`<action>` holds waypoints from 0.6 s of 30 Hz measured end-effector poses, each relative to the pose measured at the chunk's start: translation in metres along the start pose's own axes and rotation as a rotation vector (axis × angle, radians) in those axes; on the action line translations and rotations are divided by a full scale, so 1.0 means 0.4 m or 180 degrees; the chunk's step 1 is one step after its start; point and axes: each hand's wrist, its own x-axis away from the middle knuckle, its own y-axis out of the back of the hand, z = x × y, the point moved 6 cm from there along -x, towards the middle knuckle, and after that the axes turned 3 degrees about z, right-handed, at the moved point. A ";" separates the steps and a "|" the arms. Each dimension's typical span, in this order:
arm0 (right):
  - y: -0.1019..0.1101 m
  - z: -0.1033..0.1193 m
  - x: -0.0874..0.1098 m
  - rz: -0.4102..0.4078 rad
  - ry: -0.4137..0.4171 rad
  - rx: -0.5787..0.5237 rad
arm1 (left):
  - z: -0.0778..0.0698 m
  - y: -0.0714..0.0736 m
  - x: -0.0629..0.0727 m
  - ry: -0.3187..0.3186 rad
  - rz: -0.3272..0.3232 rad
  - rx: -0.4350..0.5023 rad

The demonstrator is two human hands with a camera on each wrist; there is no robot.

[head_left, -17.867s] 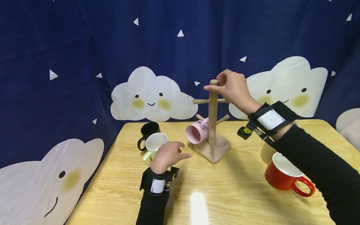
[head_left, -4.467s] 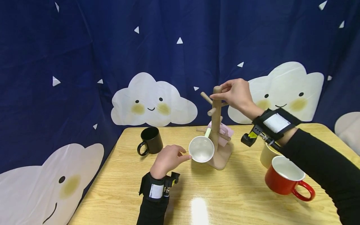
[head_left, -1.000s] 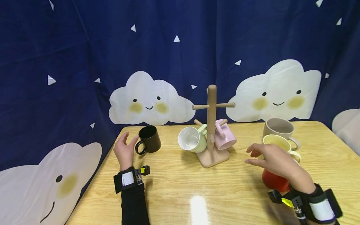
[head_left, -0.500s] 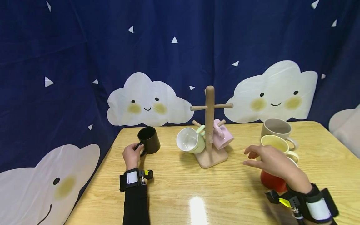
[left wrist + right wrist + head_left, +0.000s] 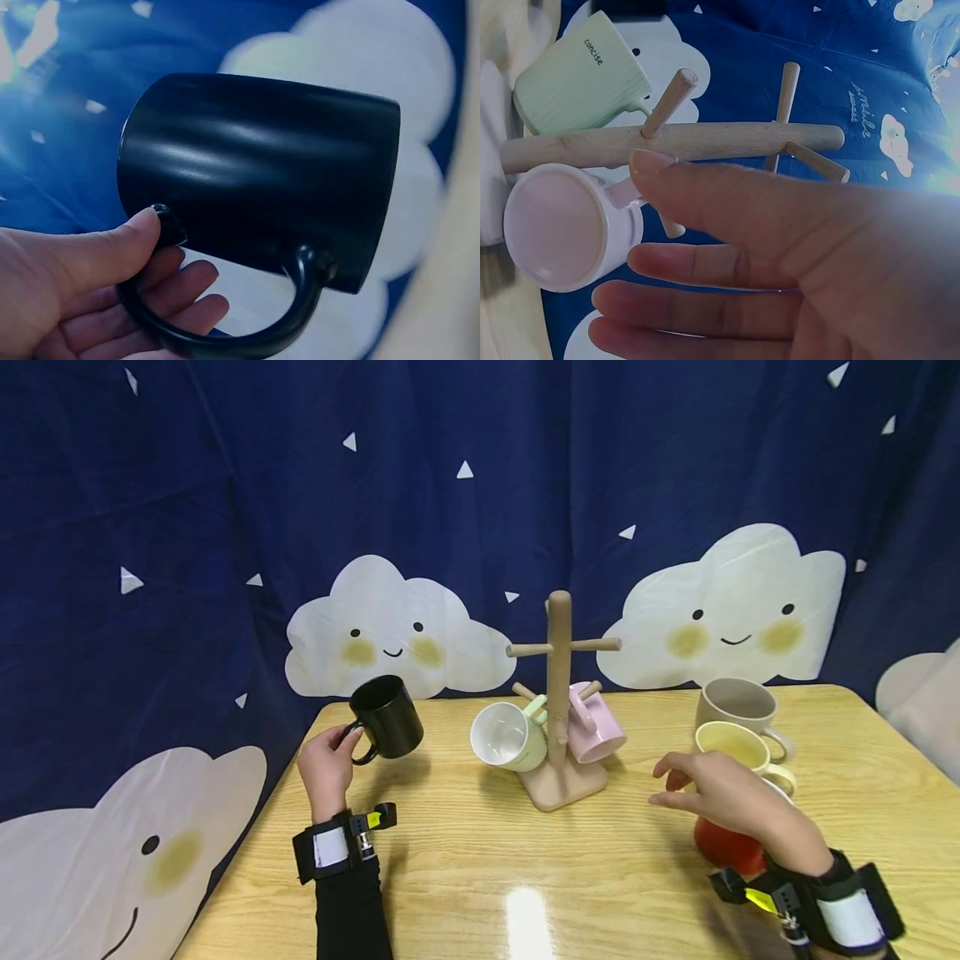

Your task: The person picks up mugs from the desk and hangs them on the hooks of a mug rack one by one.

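Note:
My left hand grips a black mug by its handle, thumb on top and fingers curled behind, plain in the left wrist view. The mug hangs just above the table, slightly tilted, its shadow below. In the middle stands a wooden mug tree. A pale green mug hangs on its left side and a pink mug on its right, both by their handles on lower pegs. My right hand, fingers loosely bent and holding nothing, hovers over a red mug, hiding most of it.
Behind my right hand stand a yellow mug and a grey mug, both upright, handles to the right. The tree's upper pegs carry no mugs. A dark blue curtain closes off the table's back edge.
Over the last second my left hand took the black mug's handle and lifted it off the table. Earlier, the green mug went from table to tree, and my right hand left the tree's top.

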 end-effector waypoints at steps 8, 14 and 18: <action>-0.001 -0.003 -0.002 0.0038 -0.0020 -0.0001 | -0.078 0.047 0.028 -0.0091 0.0106 0.0369; -0.007 -0.005 -0.003 0.0095 -0.0042 -0.0028 | -0.112 0.048 0.048 -0.0005 0.0559 0.0594; -0.004 -0.007 -0.003 0.0071 -0.0077 -0.0021 | -0.143 0.049 0.073 -0.0036 0.0951 0.0673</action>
